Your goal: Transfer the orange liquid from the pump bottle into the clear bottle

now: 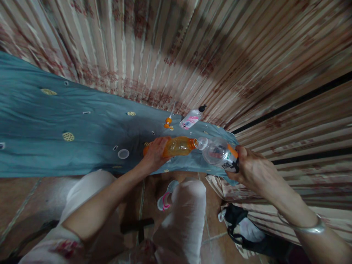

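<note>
My left hand (pixel 157 152) is closed around an orange see-through bottle (pixel 179 146), which lies tilted on its side with its neck to the right. My right hand (pixel 249 167) grips a clear plastic bottle (pixel 217 151) with a black, white and orange label. The two bottle mouths meet, or nearly meet, between my hands; I cannot tell if they touch. Beyond them, an orange pump top (pixel 168 123) rests on the cloth. Beside it is a clear bottle with a pink print and black cap (pixel 191 118).
A blue-green cloth (pixel 90 126) with yellow patterns covers the long surface before me. A small round whitish lid (pixel 123 154) lies left of my left hand. A pleated curtain (pixel 176 51) hangs behind. Dark and white bags (pixel 243 227) sit on the tiled floor at lower right.
</note>
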